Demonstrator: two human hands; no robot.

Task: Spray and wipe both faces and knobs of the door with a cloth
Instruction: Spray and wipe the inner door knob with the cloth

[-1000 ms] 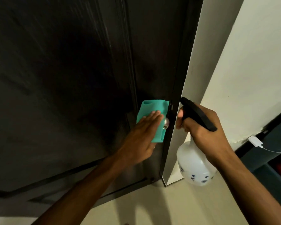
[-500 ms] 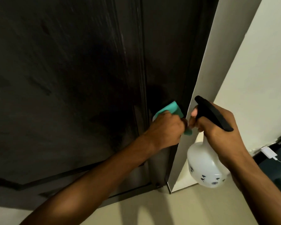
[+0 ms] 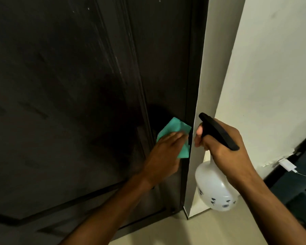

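The person's right hand (image 3: 224,147) is closest, with its fingers curled tight around the black top of a white spray bottle (image 3: 215,188). The bottle hangs down beside the white wall edge (image 3: 201,103). Just past it, the left hand (image 3: 164,156) lies flat with straight fingers, pressing a green cloth (image 3: 168,131) against the dark door (image 3: 69,103), close to the door's right edge. The knob is hidden under the cloth. Further right, a white charger (image 3: 287,164) sits by the wall.
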